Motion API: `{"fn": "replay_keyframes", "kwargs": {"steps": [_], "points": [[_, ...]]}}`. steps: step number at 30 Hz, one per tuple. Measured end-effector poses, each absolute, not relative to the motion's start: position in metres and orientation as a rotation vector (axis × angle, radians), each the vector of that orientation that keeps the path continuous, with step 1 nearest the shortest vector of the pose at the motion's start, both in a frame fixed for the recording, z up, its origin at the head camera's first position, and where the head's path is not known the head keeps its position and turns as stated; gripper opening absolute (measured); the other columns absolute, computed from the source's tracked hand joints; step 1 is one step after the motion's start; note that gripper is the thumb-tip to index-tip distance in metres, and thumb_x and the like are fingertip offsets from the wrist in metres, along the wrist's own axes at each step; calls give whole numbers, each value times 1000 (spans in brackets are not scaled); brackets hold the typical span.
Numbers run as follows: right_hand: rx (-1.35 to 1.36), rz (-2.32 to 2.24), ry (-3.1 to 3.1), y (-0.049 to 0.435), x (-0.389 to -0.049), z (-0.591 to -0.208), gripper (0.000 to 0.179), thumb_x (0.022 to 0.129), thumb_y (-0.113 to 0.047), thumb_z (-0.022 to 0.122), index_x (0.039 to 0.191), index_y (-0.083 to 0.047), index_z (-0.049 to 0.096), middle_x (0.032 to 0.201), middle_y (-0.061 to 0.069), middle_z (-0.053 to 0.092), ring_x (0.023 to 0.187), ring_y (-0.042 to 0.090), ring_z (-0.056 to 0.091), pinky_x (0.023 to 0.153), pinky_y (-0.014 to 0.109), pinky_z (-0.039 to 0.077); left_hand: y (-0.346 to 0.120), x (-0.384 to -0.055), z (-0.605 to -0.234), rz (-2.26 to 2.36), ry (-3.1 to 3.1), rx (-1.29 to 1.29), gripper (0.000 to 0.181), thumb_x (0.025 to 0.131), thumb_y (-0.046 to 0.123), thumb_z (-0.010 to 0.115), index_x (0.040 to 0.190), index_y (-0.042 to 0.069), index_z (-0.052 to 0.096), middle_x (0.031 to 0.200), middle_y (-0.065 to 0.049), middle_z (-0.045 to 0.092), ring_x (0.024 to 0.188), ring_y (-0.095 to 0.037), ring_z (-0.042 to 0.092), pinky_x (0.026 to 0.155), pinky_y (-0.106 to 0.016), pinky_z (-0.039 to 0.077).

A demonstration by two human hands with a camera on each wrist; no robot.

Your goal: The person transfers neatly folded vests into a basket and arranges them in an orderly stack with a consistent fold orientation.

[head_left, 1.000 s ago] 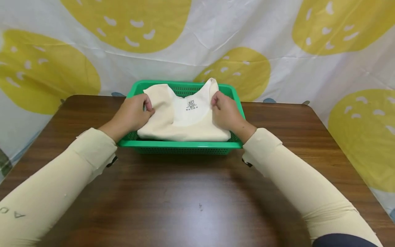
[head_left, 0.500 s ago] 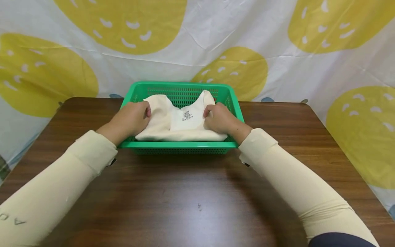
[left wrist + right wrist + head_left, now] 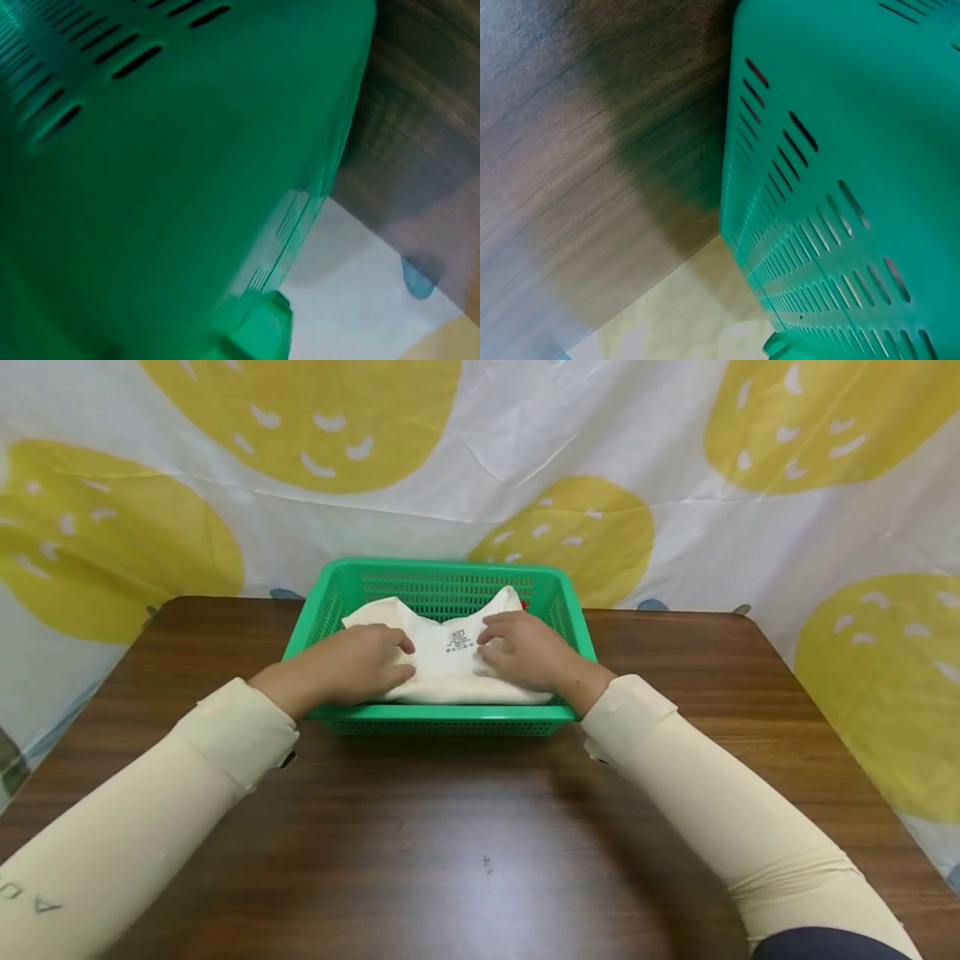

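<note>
A cream shirt [image 3: 442, 692], folded, with its white inner neck and printed label [image 3: 457, 640] facing up, lies inside a green plastic basket [image 3: 450, 712]. Over the shirt's left part is my left hand [image 3: 352, 662], fingers loosely bent and pointing inward. My right hand [image 3: 528, 652] is on the right part, its fingertips beside the label. Neither hand grips the cloth. Both wrist views look at the basket's slotted outside, the left one at its wall [image 3: 187, 150] and the right one at its wall [image 3: 840, 187]; hands and shirt are hidden there.
The basket stands toward the back of a brown wood-grain table [image 3: 420, 827]. Right behind it hangs a white curtain [image 3: 360, 518] with yellow prints. A small red spot [image 3: 523, 605] shows inside the basket behind the shirt's right corner.
Both hands held the shirt's sides and lowered it deeper into the basket. They have since let go; the fingers have loosened, and the left hand has shifted inward over the cloth.
</note>
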State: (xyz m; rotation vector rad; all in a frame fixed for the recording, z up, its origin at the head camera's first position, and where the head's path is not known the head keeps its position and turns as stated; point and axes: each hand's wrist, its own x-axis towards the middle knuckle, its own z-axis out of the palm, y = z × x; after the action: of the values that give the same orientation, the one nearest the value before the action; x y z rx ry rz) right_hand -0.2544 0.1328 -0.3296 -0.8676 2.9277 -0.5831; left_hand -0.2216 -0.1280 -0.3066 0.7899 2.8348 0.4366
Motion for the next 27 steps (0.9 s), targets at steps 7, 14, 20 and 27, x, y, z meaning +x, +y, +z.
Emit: {"fn": "replay_keyframes", "kwargs": {"steps": [7,14,20,27], "points": [[-813,-522,2658,131,-253,-335,49,102,-47,49,140,-17,59,152,5,49,144,24,42,119,44,31,-128,-225,-315,317,2643,728,64,103,45,48,148,0,44,152,-21,45,144,-38,38,118,-54,30],[-805,-346,2553,128,-251,-336,68,99,-59,44,154,-20,39,167,5,20,157,23,10,126,46,15,-130,-227,-318,286,2561,690,74,101,53,45,153,2,36,161,-22,31,151,-41,23,121,-57,21],[-795,-283,2505,123,-252,-342,72,99,-60,44,159,-23,27,170,3,8,157,23,1,126,46,12,-133,-230,-326,272,2484,622,80,99,57,43,158,6,24,166,-26,5,151,-52,-1,119,-67,8],[-774,-256,2492,123,-251,-351,73,100,-59,44,160,-24,24,170,3,4,157,23,-1,126,47,11,-132,-231,-331,249,2433,600,81,100,57,43,159,8,17,165,-26,-4,149,-54,-11,118,-69,3]]}}
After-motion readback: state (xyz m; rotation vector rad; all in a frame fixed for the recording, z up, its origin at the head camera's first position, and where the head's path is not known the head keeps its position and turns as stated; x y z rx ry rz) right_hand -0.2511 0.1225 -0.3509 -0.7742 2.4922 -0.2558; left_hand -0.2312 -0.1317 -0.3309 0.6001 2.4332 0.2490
